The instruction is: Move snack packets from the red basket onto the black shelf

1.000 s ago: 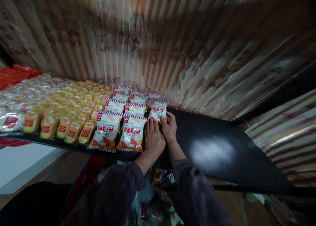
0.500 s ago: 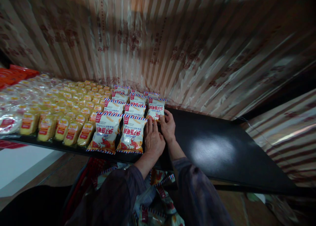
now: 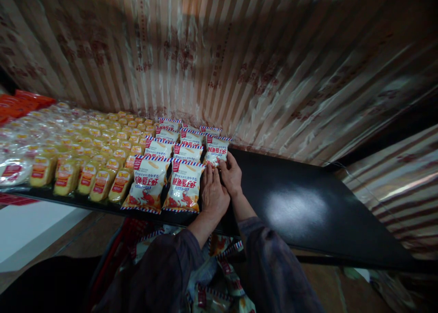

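Note:
My left hand (image 3: 215,195) reaches over the black shelf, its fingers straight and together at the lower left edge of a white and orange snack bag (image 3: 216,149). My right hand (image 3: 233,178) is beside it, fingers curled round the same bag's lower right corner. Between them the two hands hold the bag's bottom end, which they partly cover. It leans back at the front of a short third column. To the left stand two columns of matching bags, with one front bag (image 3: 182,185) close to my left fingers and another front bag (image 3: 147,184) beyond it.
Yellow wrapped cakes (image 3: 101,184) fill rows to the left, then white-wrapped packs (image 3: 15,170) and orange packets (image 3: 23,104). The black shelf (image 3: 290,203) stretches right. Striped plastic-covered sheeting (image 3: 212,62) hangs behind. More snack bags (image 3: 231,276) lie below, between my forearms.
My right hand has shifted slightly left and its fingers sit a little lower on the bag's corner. My left hand and the bags look almost unmoved.

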The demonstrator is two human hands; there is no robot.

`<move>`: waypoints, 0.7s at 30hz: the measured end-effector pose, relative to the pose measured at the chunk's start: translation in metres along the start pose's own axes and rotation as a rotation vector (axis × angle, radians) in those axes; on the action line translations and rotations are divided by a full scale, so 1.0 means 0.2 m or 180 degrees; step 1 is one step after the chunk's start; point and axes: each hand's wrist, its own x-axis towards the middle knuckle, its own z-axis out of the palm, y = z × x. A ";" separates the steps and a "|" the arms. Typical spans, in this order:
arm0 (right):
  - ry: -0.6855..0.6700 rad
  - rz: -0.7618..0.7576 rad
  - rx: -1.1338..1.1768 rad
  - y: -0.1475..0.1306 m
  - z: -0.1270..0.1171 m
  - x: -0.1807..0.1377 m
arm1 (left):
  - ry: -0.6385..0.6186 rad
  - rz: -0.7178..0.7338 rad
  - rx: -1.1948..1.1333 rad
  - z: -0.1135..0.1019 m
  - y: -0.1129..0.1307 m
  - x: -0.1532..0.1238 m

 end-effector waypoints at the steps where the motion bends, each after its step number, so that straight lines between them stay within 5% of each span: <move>1: -0.0048 0.0014 -0.0034 0.00 0.00 0.00 | 0.0010 0.0005 -0.0005 0.00 0.00 0.00; 21: -0.0073 0.0141 -0.0308 0.01 -0.02 -0.02 | 0.0139 0.0142 0.0071 0.02 -0.02 0.00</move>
